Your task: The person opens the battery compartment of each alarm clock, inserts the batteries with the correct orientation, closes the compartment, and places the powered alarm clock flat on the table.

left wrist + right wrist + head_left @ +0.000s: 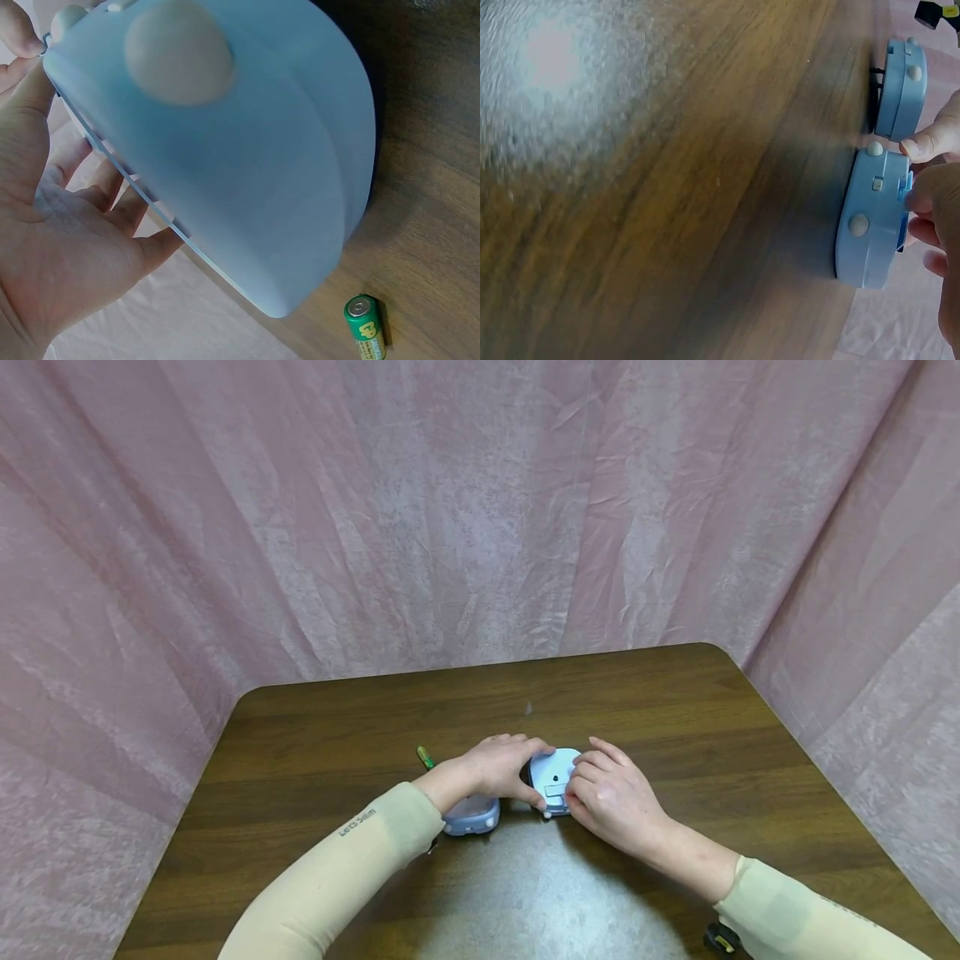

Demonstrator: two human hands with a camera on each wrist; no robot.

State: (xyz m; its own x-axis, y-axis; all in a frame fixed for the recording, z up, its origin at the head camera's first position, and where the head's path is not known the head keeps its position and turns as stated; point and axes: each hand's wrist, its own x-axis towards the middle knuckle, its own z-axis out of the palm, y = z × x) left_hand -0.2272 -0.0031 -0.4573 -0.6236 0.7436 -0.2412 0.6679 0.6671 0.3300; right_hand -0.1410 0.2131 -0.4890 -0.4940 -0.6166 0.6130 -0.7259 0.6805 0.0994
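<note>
A pale-blue rounded casing [553, 764] lies with a small rectangular battery compartment facing up. My left hand [504, 767] grips its left side, thumb at the near corner and fingers along the far edge. At the compartment, my right hand [617, 795] has curled fingers; they seem to pinch a small blue battery cover [906, 181], mostly hidden by the fingertips. Under my left wrist sits a second pale-blue casing [472, 820] with white knobs. A large blue shell [277, 150] fills the left wrist view; which casing it is, I cannot tell.
A green battery [425, 757] lies on the brown wooden table [337, 727], beyond my left wrist. Pink curtains [480, 527] hang behind the table and at its sides. A bright reflection shows on the near tabletop.
</note>
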